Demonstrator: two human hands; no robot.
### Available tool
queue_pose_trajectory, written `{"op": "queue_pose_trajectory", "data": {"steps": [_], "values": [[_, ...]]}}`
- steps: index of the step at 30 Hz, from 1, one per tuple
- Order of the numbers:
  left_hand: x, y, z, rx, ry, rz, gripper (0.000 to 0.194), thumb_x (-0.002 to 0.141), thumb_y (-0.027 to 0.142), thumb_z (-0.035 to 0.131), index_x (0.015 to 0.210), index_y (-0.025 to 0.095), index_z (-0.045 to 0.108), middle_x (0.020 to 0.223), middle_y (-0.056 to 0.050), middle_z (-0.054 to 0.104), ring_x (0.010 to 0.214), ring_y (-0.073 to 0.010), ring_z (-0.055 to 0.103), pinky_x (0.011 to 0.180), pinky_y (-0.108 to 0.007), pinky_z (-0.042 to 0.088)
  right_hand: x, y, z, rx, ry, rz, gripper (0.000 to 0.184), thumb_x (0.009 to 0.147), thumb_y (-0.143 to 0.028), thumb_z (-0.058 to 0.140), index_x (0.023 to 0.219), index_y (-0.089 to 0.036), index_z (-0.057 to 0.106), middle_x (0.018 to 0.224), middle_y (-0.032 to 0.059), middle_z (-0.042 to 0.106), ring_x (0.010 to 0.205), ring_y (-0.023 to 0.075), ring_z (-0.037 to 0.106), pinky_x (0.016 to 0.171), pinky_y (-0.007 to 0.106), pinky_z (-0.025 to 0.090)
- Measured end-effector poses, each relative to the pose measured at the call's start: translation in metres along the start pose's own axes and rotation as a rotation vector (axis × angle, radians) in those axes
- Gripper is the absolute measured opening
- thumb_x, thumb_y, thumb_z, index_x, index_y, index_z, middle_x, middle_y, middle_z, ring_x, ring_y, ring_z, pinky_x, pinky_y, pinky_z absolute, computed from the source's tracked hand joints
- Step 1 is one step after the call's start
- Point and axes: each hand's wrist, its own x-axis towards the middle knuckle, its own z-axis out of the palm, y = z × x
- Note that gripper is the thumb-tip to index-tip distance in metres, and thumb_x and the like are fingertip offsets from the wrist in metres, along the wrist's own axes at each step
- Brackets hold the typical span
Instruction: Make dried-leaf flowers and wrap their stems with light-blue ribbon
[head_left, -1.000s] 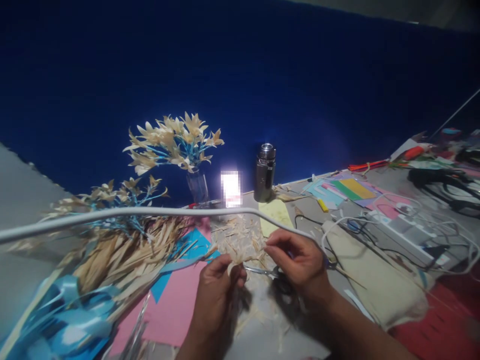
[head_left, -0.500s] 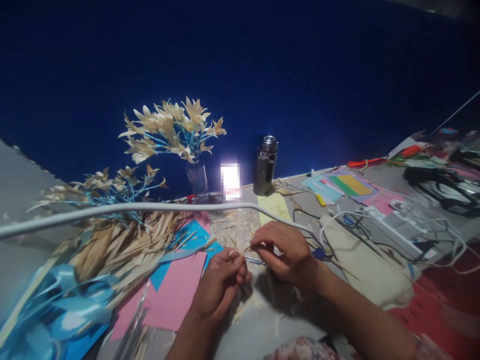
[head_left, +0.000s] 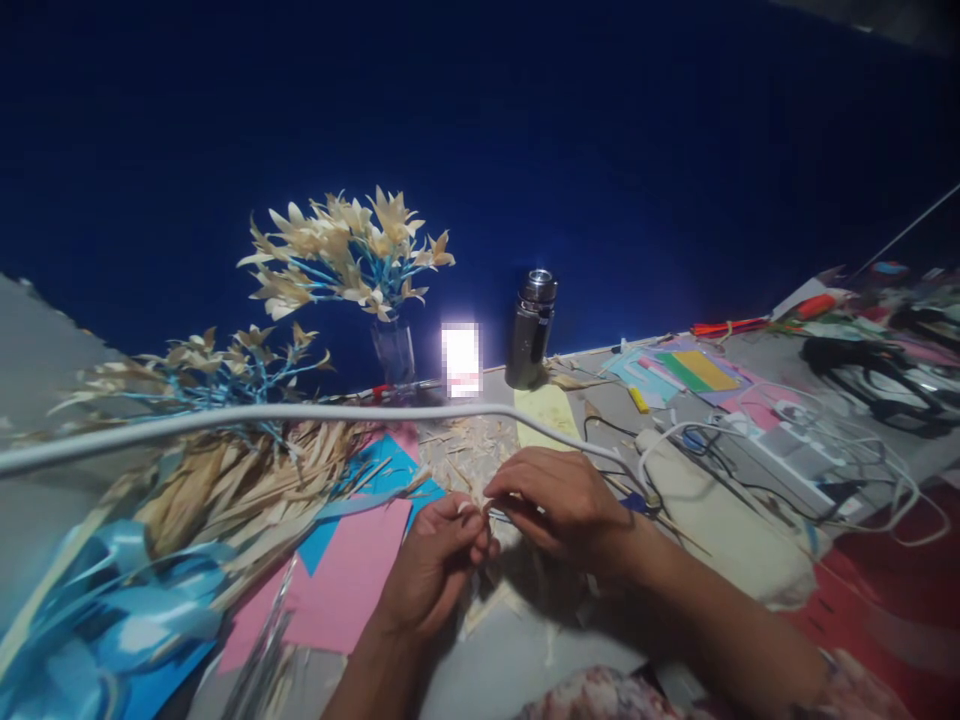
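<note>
My left hand (head_left: pixel 442 550) is closed in a pinch, with a small pale piece of dried husk (head_left: pixel 468 508) showing between thumb and forefinger. My right hand (head_left: pixel 562 505) comes in from the right, thumb and fingertips pinched together at the tip of that piece. Whatever lies between the right fingertips is too small to make out. Beneath both hands, pale husk scraps (head_left: pixel 465 450) are strewn over the grey tabletop (head_left: pixel 555 635). Pink paper (head_left: pixel 352 570) and blue paper (head_left: pixel 322 555) lie beside my left wrist.
A thick white cable (head_left: pixel 300 412) crosses in front of the hands. Behind it stand a vase (head_left: pixel 394 352) of husk flowers (head_left: pixel 352 240) and a dark flask (head_left: pixel 531 335). Dried husks (head_left: pixel 225 480) and blue ribbon (head_left: pixel 142 610) lie left; a power strip (head_left: pixel 795 455) sits right.
My right hand has moved slightly left, bringing its fingertips up to the left hand's pinch. The left hand keeps its hold and has barely shifted.
</note>
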Motion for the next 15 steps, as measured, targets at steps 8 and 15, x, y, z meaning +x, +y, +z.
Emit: {"op": "queue_pose_trajectory", "data": {"steps": [8, 15], "values": [[-0.0015, 0.0002, -0.0017, 0.043, -0.003, -0.007, 0.032, 0.059, 0.026, 0.096, 0.061, 0.014, 0.066, 0.052, 0.002, 0.058, 0.048, -0.0086, 0.049, 0.060, -0.024, 0.048, -0.0013, -0.0008, -0.0019, -0.024, -0.057, -0.008, 0.010, 0.102, -0.017, 0.053, 0.108, -0.019, 0.062, 0.090, 0.0079, 0.074, 0.081, 0.0201, 0.068, 0.073, 0.031, 0.052], [-0.0019, -0.0026, -0.0055, 0.064, -0.018, -0.042, 0.032, 0.058, 0.026, 0.097, 0.063, 0.014, 0.068, 0.050, 0.002, 0.057, 0.047, -0.0085, 0.047, 0.058, -0.025, 0.047, -0.0025, -0.0033, -0.0012, -0.031, -0.090, -0.012, 0.012, 0.101, -0.015, 0.052, 0.108, -0.019, 0.060, 0.089, 0.0076, 0.072, 0.082, 0.0196, 0.067, 0.071, 0.030, 0.051]]}}
